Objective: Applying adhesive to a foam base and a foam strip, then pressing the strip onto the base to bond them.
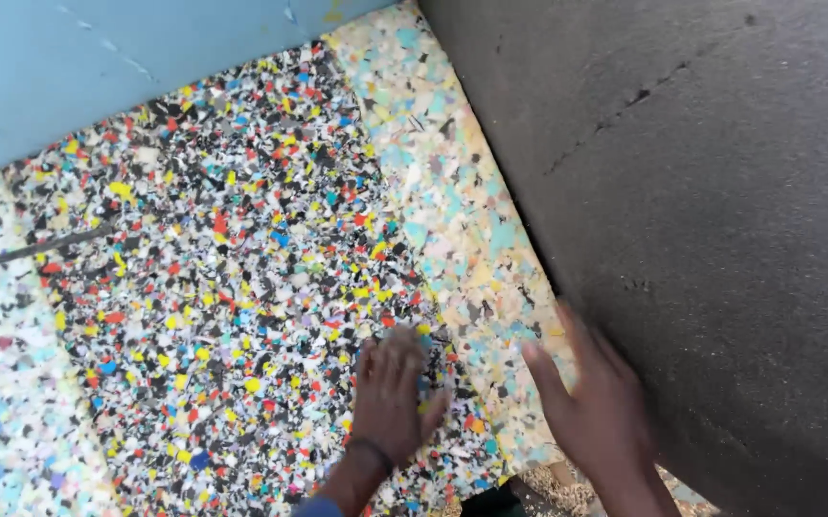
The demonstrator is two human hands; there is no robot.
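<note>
place: likely foam workshop | evidence: stacked multicoloured rebonded foam slabs [232, 268], dark grey foam sheet [720, 220]

Even, diffuse daylight is falling across the scene, leaving no hard shadows and no glare. The multicoloured speckled foam sheet [232, 258] is showing bright and fairly sharp, while the dark grey foam slab [711, 220] is reading dim and low in contrast. Motion blur is softening the left hand [392, 397] and the right hand [594, 402]. Mild compression is smearing fine detail toward the edges.
</note>
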